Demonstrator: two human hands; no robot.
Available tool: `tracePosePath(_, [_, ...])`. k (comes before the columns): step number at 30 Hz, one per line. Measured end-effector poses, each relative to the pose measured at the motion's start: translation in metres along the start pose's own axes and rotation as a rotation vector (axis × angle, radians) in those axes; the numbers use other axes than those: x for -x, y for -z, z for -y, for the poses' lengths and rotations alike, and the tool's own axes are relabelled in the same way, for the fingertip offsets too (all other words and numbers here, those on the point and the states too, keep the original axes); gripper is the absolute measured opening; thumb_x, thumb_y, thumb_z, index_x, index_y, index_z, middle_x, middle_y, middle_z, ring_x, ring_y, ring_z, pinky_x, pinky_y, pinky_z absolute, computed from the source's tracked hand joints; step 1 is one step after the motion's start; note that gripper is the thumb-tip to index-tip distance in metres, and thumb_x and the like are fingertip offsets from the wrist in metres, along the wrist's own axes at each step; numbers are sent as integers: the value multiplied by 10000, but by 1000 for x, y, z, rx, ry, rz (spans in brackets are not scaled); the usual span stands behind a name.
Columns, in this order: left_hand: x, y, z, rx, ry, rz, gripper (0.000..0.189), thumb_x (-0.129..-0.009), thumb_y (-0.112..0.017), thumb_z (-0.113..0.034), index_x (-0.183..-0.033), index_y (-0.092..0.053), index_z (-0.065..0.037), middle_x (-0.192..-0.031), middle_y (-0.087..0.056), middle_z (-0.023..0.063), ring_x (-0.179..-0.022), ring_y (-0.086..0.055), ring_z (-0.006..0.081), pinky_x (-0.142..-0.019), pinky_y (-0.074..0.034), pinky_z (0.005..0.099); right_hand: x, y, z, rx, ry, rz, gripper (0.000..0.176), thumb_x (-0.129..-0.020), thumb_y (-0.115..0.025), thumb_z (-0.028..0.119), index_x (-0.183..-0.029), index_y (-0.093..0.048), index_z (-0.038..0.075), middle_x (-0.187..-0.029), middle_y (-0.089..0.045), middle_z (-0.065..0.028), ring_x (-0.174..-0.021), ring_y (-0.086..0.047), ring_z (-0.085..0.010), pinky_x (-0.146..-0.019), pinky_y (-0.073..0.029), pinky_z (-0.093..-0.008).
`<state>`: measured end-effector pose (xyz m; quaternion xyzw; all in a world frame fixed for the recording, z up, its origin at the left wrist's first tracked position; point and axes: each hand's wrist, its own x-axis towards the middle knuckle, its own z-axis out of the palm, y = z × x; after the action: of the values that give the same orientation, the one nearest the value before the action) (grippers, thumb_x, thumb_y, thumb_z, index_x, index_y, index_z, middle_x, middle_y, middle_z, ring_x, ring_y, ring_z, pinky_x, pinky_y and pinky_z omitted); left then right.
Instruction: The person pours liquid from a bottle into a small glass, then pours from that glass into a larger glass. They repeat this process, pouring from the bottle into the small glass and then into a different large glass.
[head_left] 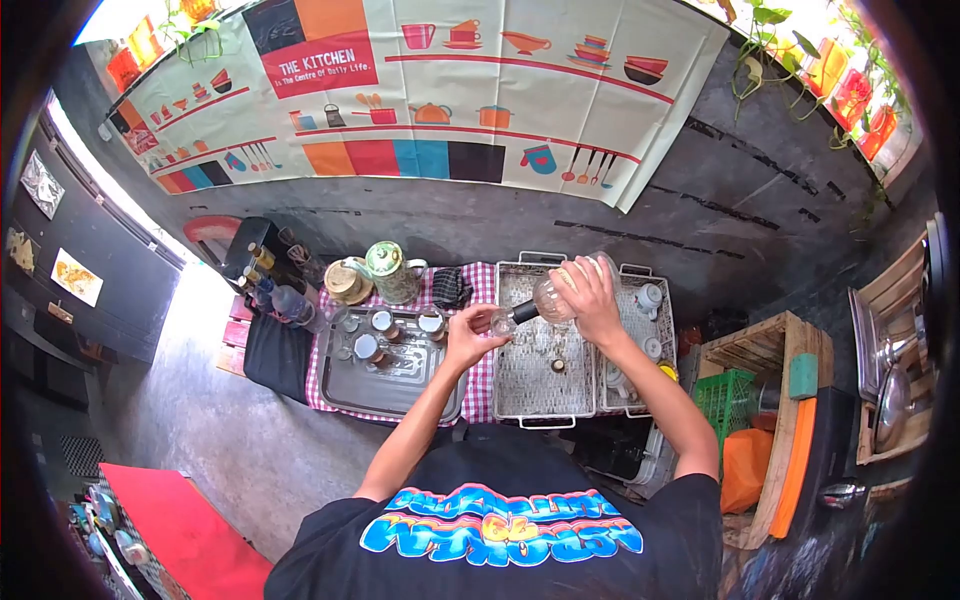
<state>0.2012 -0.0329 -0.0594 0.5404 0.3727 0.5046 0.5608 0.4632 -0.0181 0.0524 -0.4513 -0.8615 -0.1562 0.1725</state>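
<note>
The right hand (590, 300) curls its fingers around a round clear bottle (551, 301) above the white tray (530, 390), the bottle's long axis slanting down leftward so its dark neck (524, 312) points at the small glass (503, 325) pinched by the left hand (472, 337), though whether they touch cannot be told.

the person wears a black t-shirt (495, 575) with a large, wide print (600, 541) across the fabric. its rounded, bubble-like letters are bright blue with lighter blue shading, edged in pinkish red, and set in two rows that appear upside down; the wording is hard to make out. a small orange-yellow motif (497, 527) sits at the centre. both sleeves, left (318, 535) and right (700, 510), are short and plain black, leaving the forearms bare.
</note>
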Motion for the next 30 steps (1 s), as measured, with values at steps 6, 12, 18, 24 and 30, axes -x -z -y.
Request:
tracePosePath(6, [-1,-9,-4,5,13,-17,573,-657,-887,44,-1169,-630,25,-1118,-707,114,-1018,-690,167,-944,-572,321,3,-1,-5,-41,-15,-22,586,-795,-645,40,-1364,-564,152,-1342,-555,-112,-1334,-452,-338,-1182,-248,-583])
tracePosePath(12, [-2,-15,-2,60,4,-19,581,-655,-887,49,-1176,-631,23,-1109,-705,112,-1013,-690,165,-936,-573,317,8,-7,-11,-51,-25,-17,521,-843,-653,117,-1356,-569,151,-1348,-553,-109,-1331,-453,-336,-1178,-250,-582])
tracePosePath(18, [-3,-19,5,23,9,-33,583,-654,-891,42,-1176,-632,26,-1109,-704,112,-1008,-691,165,-940,-569,317,15,-14,-17,-56,-36,1,468,-893,-661,184,-1351,-571,148,-1350,-551,-112,-1328,-452,-341,-1172,-255,-581])
tracePosePath(24, [-3,-26,15,9,17,-53,567,-660,-890,29,-1163,-630,29,-1103,-705,106,-1005,-691,165,-935,-573,318,24,-20,-21,-130,-90,16,515,-846,-685,144,-1348,-569,136,-1356,-546,-110,-1330,-453,-343,-1177,-243,-574])
tracePosePath(30, [-4,-31,16,26,58,-80,558,-656,-883,42,-1150,-624,20,-1098,-702,97,-1003,-690,161,-930,-576,319,49,-61,-22,-291,-214,-20,698,-677,-742,48,-1348,-551,84,-1348,-550,-125,-1328,-459,-344,-1175,-242,-550])
